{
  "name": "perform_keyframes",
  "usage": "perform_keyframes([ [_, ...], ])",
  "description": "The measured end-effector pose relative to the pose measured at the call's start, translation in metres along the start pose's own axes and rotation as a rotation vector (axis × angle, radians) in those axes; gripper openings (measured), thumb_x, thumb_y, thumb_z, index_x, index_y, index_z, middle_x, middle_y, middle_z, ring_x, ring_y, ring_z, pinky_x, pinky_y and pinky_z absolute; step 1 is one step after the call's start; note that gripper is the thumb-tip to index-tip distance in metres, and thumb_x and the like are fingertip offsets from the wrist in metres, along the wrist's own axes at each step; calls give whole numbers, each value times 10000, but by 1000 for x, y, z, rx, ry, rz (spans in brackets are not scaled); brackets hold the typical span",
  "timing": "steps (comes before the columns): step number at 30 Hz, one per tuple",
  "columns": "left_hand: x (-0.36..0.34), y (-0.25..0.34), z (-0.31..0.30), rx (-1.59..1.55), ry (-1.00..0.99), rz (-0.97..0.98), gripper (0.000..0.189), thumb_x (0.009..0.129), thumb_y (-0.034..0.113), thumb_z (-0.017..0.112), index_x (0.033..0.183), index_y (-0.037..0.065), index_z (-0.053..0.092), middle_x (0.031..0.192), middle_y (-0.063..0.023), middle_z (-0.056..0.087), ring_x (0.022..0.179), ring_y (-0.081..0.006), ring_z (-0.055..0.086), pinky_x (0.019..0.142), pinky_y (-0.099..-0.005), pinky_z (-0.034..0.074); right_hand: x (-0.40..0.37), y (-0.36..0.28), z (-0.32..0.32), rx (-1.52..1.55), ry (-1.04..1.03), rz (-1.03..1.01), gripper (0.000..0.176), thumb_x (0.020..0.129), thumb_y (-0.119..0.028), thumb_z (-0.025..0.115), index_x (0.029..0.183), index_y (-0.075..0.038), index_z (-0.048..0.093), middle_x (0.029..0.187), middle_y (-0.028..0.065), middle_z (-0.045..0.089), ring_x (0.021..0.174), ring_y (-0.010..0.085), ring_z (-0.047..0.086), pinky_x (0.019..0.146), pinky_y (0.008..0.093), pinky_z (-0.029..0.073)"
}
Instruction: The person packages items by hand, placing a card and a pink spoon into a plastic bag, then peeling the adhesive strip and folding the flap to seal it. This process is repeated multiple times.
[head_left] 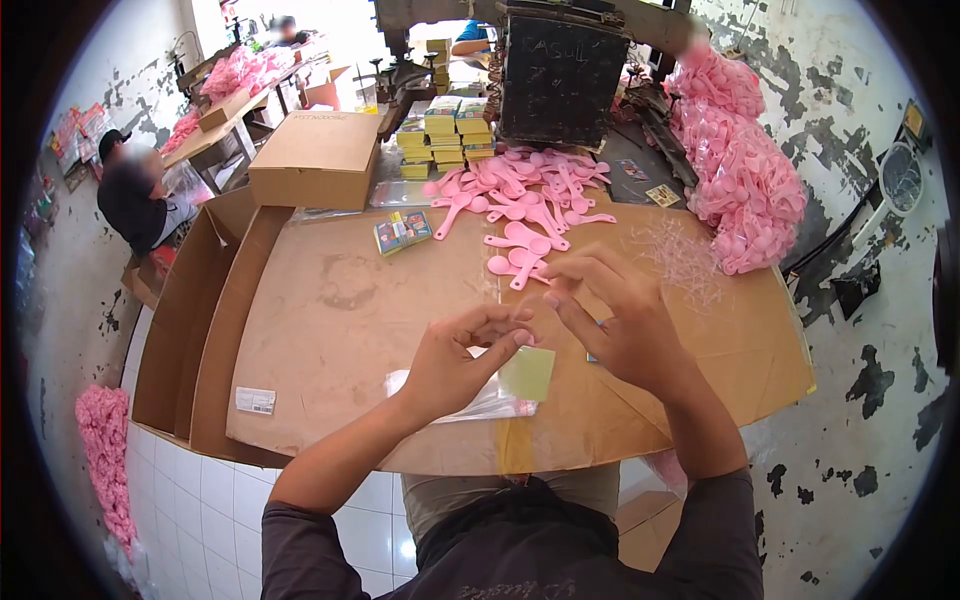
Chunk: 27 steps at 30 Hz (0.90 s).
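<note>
My left hand (465, 358) is closed, thumb against fingertips, on what looks like a clear plastic bag. A yellow-green card (528, 374) shows just below its thumb. My right hand (618, 318) is raised beside it, thumb and index finger curled close together. Something thin and see-through seems to be between the two hands, too faint to make out. Clear plastic bags (460, 404) lie flat on the cardboard under my left wrist. Beyond my fingers are pink measuring spoons (525, 262), the nearest of a larger spoon pile (535, 185). A bit of blue (593, 345) peeks out beside my right hand.
A bundle of printed cards (403, 232) lies left of the spoons, with card stacks (455, 130) behind. Thin clear strips (682, 262) are heaped at right, near bagged pink spoons (740, 170). Boxes (315, 160) stand at left. A person (135, 195) sits farther left.
</note>
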<state>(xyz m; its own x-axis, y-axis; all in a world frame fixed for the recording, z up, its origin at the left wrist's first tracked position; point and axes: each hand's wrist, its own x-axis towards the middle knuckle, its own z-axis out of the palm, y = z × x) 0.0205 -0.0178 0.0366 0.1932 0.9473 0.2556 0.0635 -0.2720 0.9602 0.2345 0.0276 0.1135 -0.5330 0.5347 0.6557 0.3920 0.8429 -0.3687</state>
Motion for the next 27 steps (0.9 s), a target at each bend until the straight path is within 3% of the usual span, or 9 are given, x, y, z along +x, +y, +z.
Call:
perform_keyframes([
  [2, 0, 5, 1, -25, 13, -30, 302, 989, 60, 688, 1273, -35, 648, 1013, -105, 772, 943, -130, 729, 858, -274, 577, 0, 3, 4, -237, 124, -208, 221, 828, -91, 774, 1044, -75, 726, 1034, 68, 691, 950, 230, 669, 788, 368, 491],
  [5, -1, 5, 3, 41, 37, 48, 322, 981, 44, 681, 1288, -45, 641, 977, -100, 773, 893, -114, 726, 796, -260, 581, -4, -2, 14, -351, 44, -298, 218, 798, -118, 757, 1002, -82, 691, 1168, 76, 652, 1128, 256, 606, 982, 410, 433],
  [13, -2, 3, 2, 599, 62, 307, 417, 896, 46, 734, 1292, -50, 643, 872, -125, 770, 715, -171, 751, 672, -279, 600, -6, 3, 30, -529, -1, -362, 253, 782, -163, 709, 987, -20, 671, 1156, 91, 647, 1120, 251, 599, 979, 399, 437],
  [16, -3, 7, 1, 708, 9, 301, 426, 874, 59, 744, 1281, -31, 659, 877, -130, 767, 703, -206, 755, 666, -296, 606, -3, 14, 35, -508, -46, -359, 224, 780, -154, 699, 958, -26, 653, 1117, 98, 635, 1110, 261, 593, 967, 401, 440],
  [20, 0, 14, -2, 609, -73, 210, 395, 896, 75, 738, 1272, -23, 667, 884, -115, 773, 705, -166, 749, 653, -296, 593, 2, 23, 23, -411, -43, -273, 177, 782, -110, 669, 932, -40, 606, 1054, 113, 606, 1069, 285, 577, 920, 412, 455],
  [23, 5, 9, -10, 368, -105, 74, 380, 937, 73, 715, 1302, -13, 655, 898, -91, 779, 760, -109, 734, 682, -270, 574, -1, 52, -1, -343, 4, -258, 119, 848, -57, 628, 954, -43, 578, 945, 90, 597, 937, 243, 596, 811, 380, 483],
  [26, 9, -1, -15, 120, -65, -63, 388, 960, 67, 693, 1340, 7, 640, 906, -79, 782, 797, -72, 716, 708, -252, 562, -20, 66, -49, 858, -338, 482, 8, 933, -38, 562, 941, -38, 565, 867, 60, 607, 793, 178, 582, 702, 332, 477],
  [27, 10, -3, -17, 98, -53, -66, 400, 953, 66, 691, 1348, 22, 639, 903, -84, 784, 781, -70, 714, 698, -255, 561, -20, 67, -51, 955, -274, 483, 50, 965, -50, 568, 948, -28, 610, 815, 32, 614, 746, 117, 583, 653, 295, 457],
])
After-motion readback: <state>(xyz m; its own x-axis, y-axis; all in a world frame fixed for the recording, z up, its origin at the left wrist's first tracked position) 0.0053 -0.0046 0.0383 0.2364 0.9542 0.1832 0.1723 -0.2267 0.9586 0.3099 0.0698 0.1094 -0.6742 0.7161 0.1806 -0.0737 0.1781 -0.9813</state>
